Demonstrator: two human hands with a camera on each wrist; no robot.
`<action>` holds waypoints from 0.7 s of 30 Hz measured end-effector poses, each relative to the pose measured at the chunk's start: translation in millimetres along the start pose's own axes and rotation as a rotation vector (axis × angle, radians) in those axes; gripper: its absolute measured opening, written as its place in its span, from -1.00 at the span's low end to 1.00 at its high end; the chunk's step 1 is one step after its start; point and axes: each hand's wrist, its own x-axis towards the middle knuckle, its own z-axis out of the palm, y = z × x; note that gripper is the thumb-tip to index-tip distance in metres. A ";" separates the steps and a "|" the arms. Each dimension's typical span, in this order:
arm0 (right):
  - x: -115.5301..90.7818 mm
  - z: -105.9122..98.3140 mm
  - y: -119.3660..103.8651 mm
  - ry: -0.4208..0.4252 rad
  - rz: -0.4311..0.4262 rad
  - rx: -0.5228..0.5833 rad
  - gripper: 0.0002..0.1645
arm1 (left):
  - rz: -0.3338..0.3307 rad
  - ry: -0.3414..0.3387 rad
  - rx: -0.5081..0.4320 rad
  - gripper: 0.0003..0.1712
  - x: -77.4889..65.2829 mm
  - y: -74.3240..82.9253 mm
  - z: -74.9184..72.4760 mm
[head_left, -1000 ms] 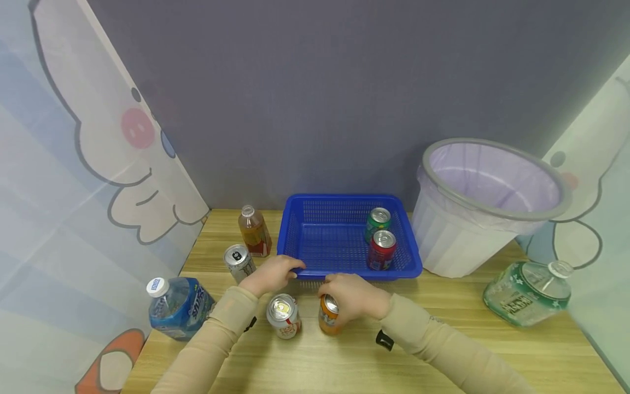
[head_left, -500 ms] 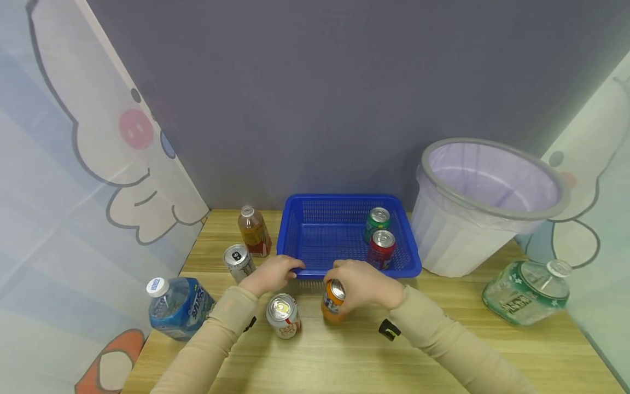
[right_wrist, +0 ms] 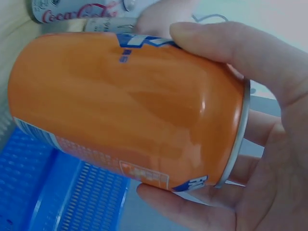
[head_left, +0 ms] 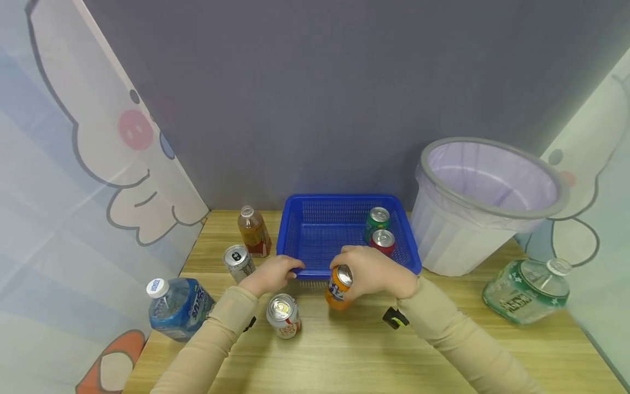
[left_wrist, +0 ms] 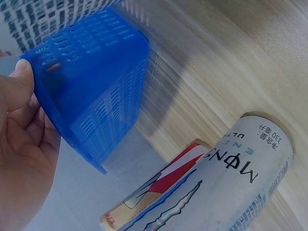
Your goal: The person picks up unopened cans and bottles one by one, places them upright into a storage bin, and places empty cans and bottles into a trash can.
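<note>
My right hand grips an orange Fanta can around its upper part, just in front of the basket's near rim. In the right wrist view the orange can sits between thumb and fingers. With thumb and curled fingers, my left hand pinches the near left rim of the blue plastic basket; the left wrist view shows the thumb over the basket's edge. Inside the basket, at its right side, stand a green can and a red can, the latter partly hidden by my right hand.
A white Coca-Cola can stands between my forearms. To the left are a grey-white Monster can, an amber drink bottle and a blue-labelled bottle. A lined white bin and a green-labelled bottle are at right.
My right hand has lifted the Fanta can off the table and carried it forward and slightly right, toward the basket. My left hand stays on the rim.
</note>
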 end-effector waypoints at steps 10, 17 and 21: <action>-2.9 -16.5 4.7 0.022 -0.005 0.016 -0.37 | -0.009 0.011 0.003 -0.73 -0.2 0.2 1.3; -3.4 -27.0 7.8 0.042 0.040 -0.005 -0.36 | -0.020 -0.001 0.000 -0.72 -0.7 1.6 1.0; -3.2 -31.1 12.2 0.066 0.055 -0.027 -0.36 | -0.016 0.005 0.003 -0.72 -0.6 1.1 0.9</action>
